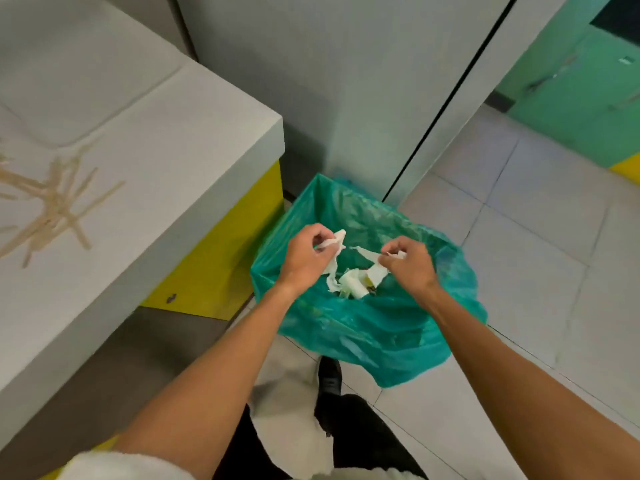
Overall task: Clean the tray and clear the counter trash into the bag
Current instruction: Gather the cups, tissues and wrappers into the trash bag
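Left hand (pixel 304 259) and right hand (pixel 410 263) each pinch tissue scraps (pixel 335 241) above the green bag (pixel 381 334); released carelessly, they could drift past its sagging rim onto the floor (pixel 526 244).

1. Left hand (pixel 306 256): back up, fingers curled, pinching a white paper scrap (pixel 337 239).
2. Right hand (pixel 410 265): back up, fingers curled, pinching a paper strip (pixel 365 254).
3. Left forearm (pixel 221 358), right forearm (pixel 502 351): bare, extended forward, converging; hands near, not touching.

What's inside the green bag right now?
Crumpled white paper sits in the green bag. Left hand and right hand pinch tissue strips above it. Anything deeper is hidden by them and the folds.
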